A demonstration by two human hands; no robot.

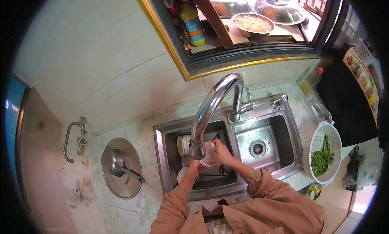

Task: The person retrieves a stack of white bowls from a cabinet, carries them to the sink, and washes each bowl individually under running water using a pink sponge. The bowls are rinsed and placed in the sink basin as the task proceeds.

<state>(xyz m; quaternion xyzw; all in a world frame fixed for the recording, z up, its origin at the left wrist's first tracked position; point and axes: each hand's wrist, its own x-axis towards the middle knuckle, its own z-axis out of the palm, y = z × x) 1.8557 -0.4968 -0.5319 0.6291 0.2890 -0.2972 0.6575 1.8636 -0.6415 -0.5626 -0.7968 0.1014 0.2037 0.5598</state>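
Note:
Over the left basin of a double stainless steel sink [158, 161], my left hand [194, 165] grips the near left rim of a white bowl [207, 157], its fingers partly hidden by the faucet head. My right hand [219, 153] is at the bowl's right side, with something small and pale, perhaps a cloth or sponge, at its fingers. The chrome gooseneck faucet [209, 112] arches above both hands. In the same basin, stacked white bowls [183, 145] lie at the upper left, and another white dish [183, 175] sits beside my left wrist. Dark utensils [226, 170] lie near the basin's right side.
A saucepan [112, 162] rests on a large round metal lid or basin [129, 185] at the left. On the right counter stand a white colander [307, 158] with leafy greens [323, 161] and a clear plastic bottle [319, 108]. A bowl of pale food [253, 24] sits beyond the window.

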